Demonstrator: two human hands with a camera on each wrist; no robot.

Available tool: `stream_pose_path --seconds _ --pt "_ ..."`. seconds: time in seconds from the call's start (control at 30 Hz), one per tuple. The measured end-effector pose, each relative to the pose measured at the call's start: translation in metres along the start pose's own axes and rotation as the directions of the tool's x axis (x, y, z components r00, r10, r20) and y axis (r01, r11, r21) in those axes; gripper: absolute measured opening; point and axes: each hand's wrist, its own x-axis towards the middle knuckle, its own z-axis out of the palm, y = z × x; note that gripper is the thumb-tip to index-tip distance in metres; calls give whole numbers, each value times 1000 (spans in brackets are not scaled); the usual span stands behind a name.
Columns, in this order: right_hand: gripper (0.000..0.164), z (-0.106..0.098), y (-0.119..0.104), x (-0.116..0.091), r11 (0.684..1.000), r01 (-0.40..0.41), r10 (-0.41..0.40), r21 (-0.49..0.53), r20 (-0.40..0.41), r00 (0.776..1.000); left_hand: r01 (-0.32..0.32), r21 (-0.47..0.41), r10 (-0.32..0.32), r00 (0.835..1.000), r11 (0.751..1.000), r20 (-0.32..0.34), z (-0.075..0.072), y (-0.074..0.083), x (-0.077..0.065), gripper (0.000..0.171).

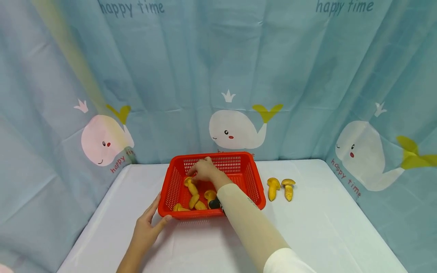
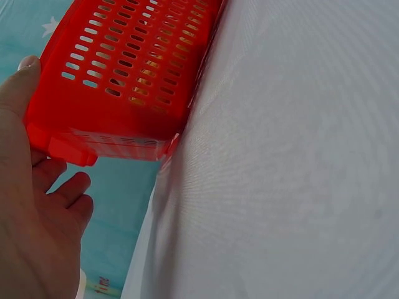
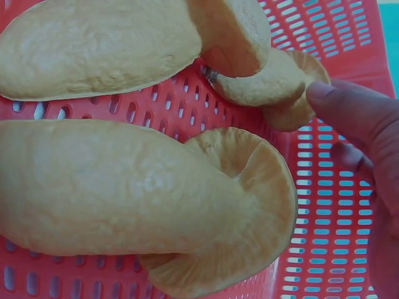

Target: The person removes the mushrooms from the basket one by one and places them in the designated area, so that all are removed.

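Observation:
A red plastic basket (image 1: pixel 186 214) with slotted walls stands at the far side of the table. My left hand (image 1: pixel 146 227) holds its near left corner, the thumb at the front rim and the fingers along the left side. In the left wrist view that thumb lies over the basket wall (image 2: pixel 118 121) at the rim. Inside the basket my right hand (image 1: pixel 205 170) pinches a yellow-brown mushroom (image 1: pixel 190 183) by its cap. In the right wrist view the thumb presses on this mushroom's cap (image 3: pixel 293 93). Other mushrooms (image 3: pixel 112 187) lie on the basket floor nearer the front.
Two more mushrooms, one with a broad cap (image 1: pixel 273 189) and one with a flatter cap (image 1: pixel 288 189), lie on the white tablecloth (image 1: pixel 327 227) right of the basket. Behind and at both sides hangs a blue curtain (image 1: pixel 300 76) with whale prints.

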Motion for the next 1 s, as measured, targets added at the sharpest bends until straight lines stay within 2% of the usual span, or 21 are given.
stream_pose_path --seconds 0.33,0.57,0.8,1.0 --pt "21 -1 -4 0 1000 -4 4 16 12 1000 -40 -44 40 999 998 -17 -3 1 -2 87" --pt "17 -2 -4 -2 999 -18 18 36 0 1000 -19 -5 18 1000 1000 -16 -2 -1 -1 88" --pt "15 -1 0 3 994 -43 49 97 -67 997 -60 -14 59 997 998 -45 -4 -2 0 85" --pt "14 -5 -1 3 991 -39 51 125 -97 994 -45 -2 45 998 999 -44 -1 -3 0 85"
